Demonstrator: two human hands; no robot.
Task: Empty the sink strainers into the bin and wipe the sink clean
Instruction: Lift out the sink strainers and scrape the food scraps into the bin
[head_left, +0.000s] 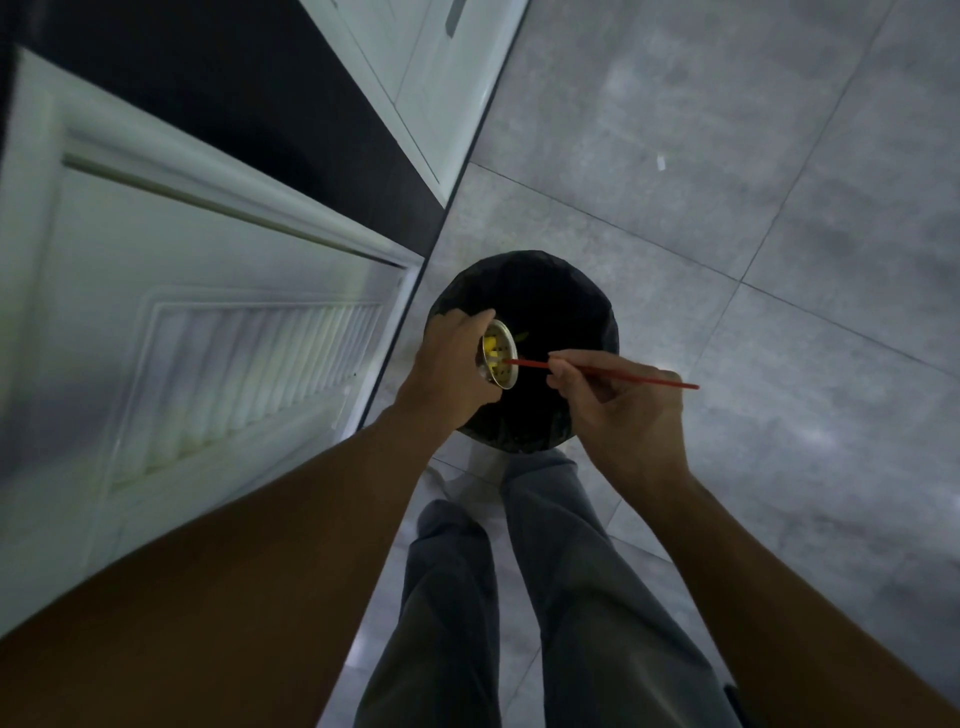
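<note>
- Strainer (500, 354): round metal cup, yellow scraps (490, 344) inside, held over black-lined bin (597, 306).
- Tipped on edge, mouth facing right.
- Rim clasped by left grip (452, 364); right grip (618, 410) pinches red stick (631, 374), tip inside cup, shaft lying left-right.

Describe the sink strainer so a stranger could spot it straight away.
Find the round black-lined bin on the grey tiled floor beside the white cabinet door. Over its left rim, the left hand grips a small round strainer tipped sideways. It alone is shiny metal, with yellow scraps inside and a thin red stick poking in.
</note>
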